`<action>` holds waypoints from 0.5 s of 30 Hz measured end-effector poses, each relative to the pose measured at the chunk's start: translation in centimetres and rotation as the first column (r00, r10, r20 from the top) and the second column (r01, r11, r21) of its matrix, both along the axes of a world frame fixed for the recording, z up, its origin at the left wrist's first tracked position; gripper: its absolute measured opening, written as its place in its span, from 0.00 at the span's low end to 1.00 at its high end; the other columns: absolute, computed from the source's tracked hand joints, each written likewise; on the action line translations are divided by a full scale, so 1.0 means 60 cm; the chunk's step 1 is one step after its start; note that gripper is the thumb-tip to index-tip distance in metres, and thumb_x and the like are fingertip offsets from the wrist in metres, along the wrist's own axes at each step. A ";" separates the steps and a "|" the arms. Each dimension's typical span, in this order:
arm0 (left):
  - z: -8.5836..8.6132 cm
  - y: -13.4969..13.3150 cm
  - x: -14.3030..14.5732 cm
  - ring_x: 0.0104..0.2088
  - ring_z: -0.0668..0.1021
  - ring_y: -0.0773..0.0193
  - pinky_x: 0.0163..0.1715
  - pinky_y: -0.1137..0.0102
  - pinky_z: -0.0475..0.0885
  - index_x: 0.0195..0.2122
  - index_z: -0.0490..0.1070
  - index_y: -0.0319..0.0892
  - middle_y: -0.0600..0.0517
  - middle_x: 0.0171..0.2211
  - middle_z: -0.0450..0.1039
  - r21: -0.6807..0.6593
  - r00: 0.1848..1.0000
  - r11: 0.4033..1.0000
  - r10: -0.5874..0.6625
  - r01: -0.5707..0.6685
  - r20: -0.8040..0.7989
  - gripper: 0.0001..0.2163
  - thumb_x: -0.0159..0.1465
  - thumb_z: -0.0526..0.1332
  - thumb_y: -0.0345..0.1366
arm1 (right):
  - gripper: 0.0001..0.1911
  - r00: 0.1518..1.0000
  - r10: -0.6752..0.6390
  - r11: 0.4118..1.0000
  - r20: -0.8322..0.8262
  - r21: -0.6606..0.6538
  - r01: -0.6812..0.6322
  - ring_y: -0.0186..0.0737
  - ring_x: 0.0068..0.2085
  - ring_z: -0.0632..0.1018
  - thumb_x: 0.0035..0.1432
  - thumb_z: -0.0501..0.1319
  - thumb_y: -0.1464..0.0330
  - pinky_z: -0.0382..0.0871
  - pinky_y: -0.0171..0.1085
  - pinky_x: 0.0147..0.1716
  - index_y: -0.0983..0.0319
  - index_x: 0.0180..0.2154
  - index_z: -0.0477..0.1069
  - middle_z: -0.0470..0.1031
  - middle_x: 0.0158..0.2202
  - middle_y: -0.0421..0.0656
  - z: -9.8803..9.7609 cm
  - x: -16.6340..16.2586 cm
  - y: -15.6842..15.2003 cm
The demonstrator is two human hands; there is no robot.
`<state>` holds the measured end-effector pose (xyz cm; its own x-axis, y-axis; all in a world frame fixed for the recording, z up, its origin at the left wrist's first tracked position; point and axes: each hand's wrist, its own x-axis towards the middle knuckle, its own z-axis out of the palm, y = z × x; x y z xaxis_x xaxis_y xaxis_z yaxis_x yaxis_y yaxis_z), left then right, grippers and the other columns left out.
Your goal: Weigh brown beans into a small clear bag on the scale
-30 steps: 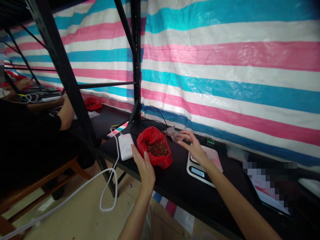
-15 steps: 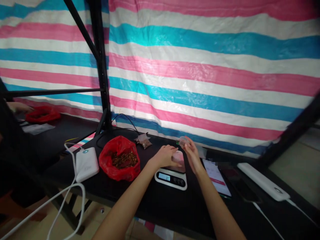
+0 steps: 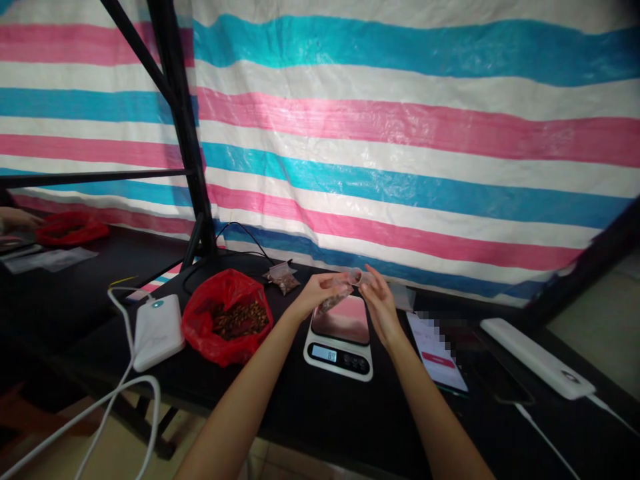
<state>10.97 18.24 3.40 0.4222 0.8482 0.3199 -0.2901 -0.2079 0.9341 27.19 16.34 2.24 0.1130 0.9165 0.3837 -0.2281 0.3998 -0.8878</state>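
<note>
- Together, left hand (image 3: 314,294) and right hand (image 3: 379,301) pinch a small clear bag (image 3: 341,291) between closed fingertips.
- Directly beneath the fingers: kitchen scale (image 3: 340,337).
- Left of them: red bag of brown pieces (image 3: 227,315).

The scale (image 3: 340,340) sits between the bag of seeds (image 3: 227,323) on its left and the phone (image 3: 437,353) on its right.
</note>
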 end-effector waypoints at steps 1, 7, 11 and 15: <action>0.004 -0.002 -0.002 0.43 0.77 0.55 0.49 0.60 0.67 0.47 0.72 0.36 0.42 0.44 0.75 -0.026 0.998 0.999 -0.030 0.032 0.048 0.25 0.49 0.67 0.44 | 0.25 1.000 -0.005 1.000 -0.020 0.017 0.005 0.43 0.52 0.72 0.48 0.65 0.63 0.61 0.47 0.54 0.54 0.50 0.65 0.73 0.50 0.43 0.001 -0.002 -0.001; 0.000 -0.006 -0.001 0.39 0.78 0.56 0.45 0.64 0.69 0.43 0.74 0.36 0.44 0.39 0.77 -0.078 0.996 0.996 -0.039 0.045 0.076 0.26 0.44 0.71 0.43 | 0.20 0.999 0.032 0.997 -0.040 0.068 -0.029 0.44 0.53 0.71 0.47 0.66 0.67 0.58 0.47 0.56 0.55 0.45 0.72 0.72 0.51 0.42 0.010 -0.011 -0.012; -0.008 -0.002 0.000 0.39 0.78 0.58 0.44 0.65 0.69 0.44 0.74 0.35 0.44 0.39 0.77 -0.077 0.994 0.995 -0.060 0.068 0.095 0.26 0.45 0.70 0.43 | 0.20 0.998 0.051 0.997 -0.022 0.058 -0.049 0.46 0.56 0.68 0.48 0.66 0.67 0.56 0.49 0.57 0.54 0.46 0.73 0.71 0.53 0.41 0.013 -0.013 -0.016; -0.011 -0.001 -0.001 0.40 0.78 0.58 0.45 0.66 0.68 0.47 0.72 0.37 0.45 0.40 0.76 -0.056 0.990 0.993 -0.099 0.105 0.099 0.27 0.46 0.70 0.43 | 0.20 0.998 0.062 0.996 0.033 0.069 -0.064 0.47 0.57 0.66 0.48 0.65 0.67 0.55 0.49 0.57 0.55 0.46 0.73 0.70 0.54 0.42 0.017 -0.013 -0.019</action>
<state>10.88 18.18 2.72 0.4773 0.8216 0.3118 -0.3958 -0.1158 0.9110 26.44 15.19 3.24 0.0429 0.8925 0.4491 -0.2276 0.4464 -0.8654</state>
